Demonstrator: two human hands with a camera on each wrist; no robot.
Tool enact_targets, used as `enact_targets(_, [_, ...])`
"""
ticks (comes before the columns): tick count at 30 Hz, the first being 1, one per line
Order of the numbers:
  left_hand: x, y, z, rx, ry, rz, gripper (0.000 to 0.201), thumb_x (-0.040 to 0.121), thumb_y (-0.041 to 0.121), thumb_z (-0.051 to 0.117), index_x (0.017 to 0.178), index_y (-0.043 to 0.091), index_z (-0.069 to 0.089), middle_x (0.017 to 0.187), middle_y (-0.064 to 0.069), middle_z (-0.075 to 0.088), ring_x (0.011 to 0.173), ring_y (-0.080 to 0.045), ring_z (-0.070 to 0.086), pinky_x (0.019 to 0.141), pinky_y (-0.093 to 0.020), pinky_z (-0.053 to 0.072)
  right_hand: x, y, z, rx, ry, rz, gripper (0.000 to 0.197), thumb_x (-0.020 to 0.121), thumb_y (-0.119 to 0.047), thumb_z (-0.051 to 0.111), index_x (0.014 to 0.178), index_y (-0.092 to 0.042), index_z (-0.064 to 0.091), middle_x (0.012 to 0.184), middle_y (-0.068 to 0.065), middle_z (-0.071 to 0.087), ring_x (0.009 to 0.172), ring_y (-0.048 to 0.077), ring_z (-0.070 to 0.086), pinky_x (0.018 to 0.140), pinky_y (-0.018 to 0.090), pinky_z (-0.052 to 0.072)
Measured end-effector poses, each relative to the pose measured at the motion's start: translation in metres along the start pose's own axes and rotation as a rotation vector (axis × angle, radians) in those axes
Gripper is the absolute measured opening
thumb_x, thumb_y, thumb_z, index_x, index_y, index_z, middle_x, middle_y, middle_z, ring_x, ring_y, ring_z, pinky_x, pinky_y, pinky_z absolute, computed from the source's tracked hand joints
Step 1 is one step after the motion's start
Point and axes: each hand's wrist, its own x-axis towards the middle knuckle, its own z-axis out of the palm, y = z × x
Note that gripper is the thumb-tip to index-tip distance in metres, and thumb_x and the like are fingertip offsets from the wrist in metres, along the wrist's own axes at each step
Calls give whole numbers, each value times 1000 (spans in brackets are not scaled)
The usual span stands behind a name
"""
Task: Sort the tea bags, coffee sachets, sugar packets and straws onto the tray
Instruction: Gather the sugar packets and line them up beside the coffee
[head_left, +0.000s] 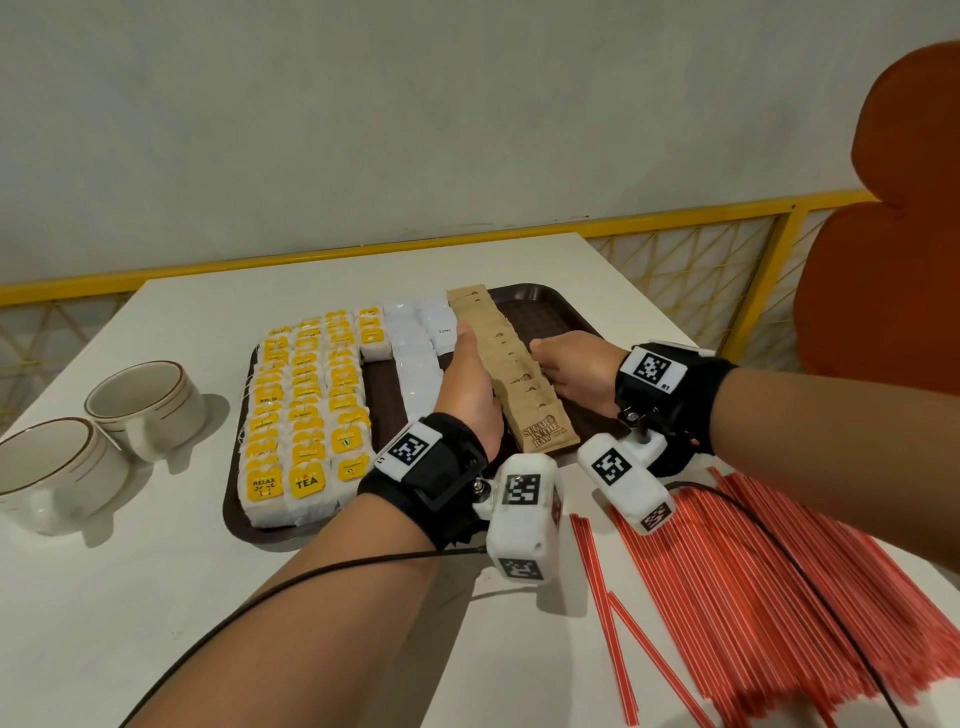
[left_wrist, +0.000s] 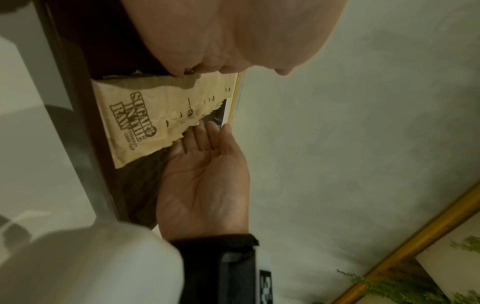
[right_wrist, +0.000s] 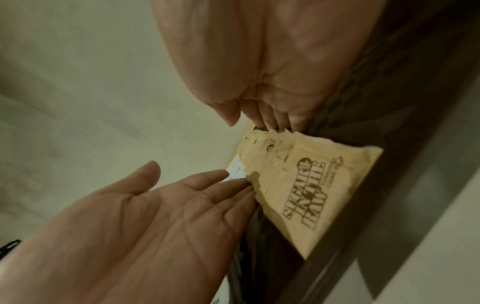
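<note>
Two cups (head_left: 104, 436) are sitting on the white table (head_left: 171, 597), well to the left of the left hand's fingers. The brown tray (head_left: 236, 512) is carrying rows of yellow-tagged tea bags (head_left: 306, 410) at its left, then white coffee sachets (head_left: 415, 358) lying just left of the left hand (head_left: 467, 387). That hand is standing on edge, fingers straight and together, pressing flat against the left side of the row of brown sugar packets (head_left: 519, 374). The row is lying between the fingertips of both hands. The right hand (head_left: 576, 369) is facing it from the other side, fingers bent down, tips touching the packets' right edge; neither hand is gripping anything. Red straws (head_left: 753, 587) are lying loose on the table, behind the right wrist and off the tray.
</note>
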Motion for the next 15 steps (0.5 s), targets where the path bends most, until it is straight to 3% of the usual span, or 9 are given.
enact_targets(4, [1, 5, -1, 33, -4, -2, 65, 98, 58, 18, 142, 16, 39, 140, -11, 49, 113, -18, 52, 67, -22, 42, 4, 0, -1, 43, 7, 13, 42, 102, -14, 38, 134, 13, 40, 141, 32, 39, 132, 44, 36, 108, 46, 32])
enact_targets(7, [3, 9, -2, 59, 27, -4, 62, 99, 58, 18, 138, 17, 44, 139, -8, 50, 101, -14, 53, 66, -21, 40, 3, -4, 1, 84, 35, 14, 41, 101, -12, 39, 134, 13, 40, 142, 32, 39, 133, 44, 36, 109, 47, 31])
enact_targets(10, [1, 12, -3, 53, 24, -28, 62, 99, 57, 19, 139, 17, 43, 140, -8, 49, 123, -20, 50, 79, -25, 38, 6, -6, 3, 125, 39, 26, 41, 100, -13, 41, 133, 12, 41, 142, 31, 39, 133, 43, 37, 111, 47, 31])
enact_targets(12, [0, 12, -3, 45, 34, -36, 63, 99, 57, 19, 141, 17, 41, 142, -9, 48, 129, -21, 45, 86, -26, 35, 6, -6, 3, 133, 62, 33, 40, 101, -15, 41, 132, 10, 43, 142, 27, 41, 132, 37, 41, 111, 42, 34])
enact_targets(15, [-9, 8, -3, 30, 35, -40, 62, 98, 58, 20, 140, 18, 42, 141, -8, 48, 119, -17, 51, 82, -22, 38, 8, 0, 0, 102, 81, 33, 42, 101, -21, 42, 131, 8, 45, 140, 24, 45, 130, 35, 44, 109, 40, 36])
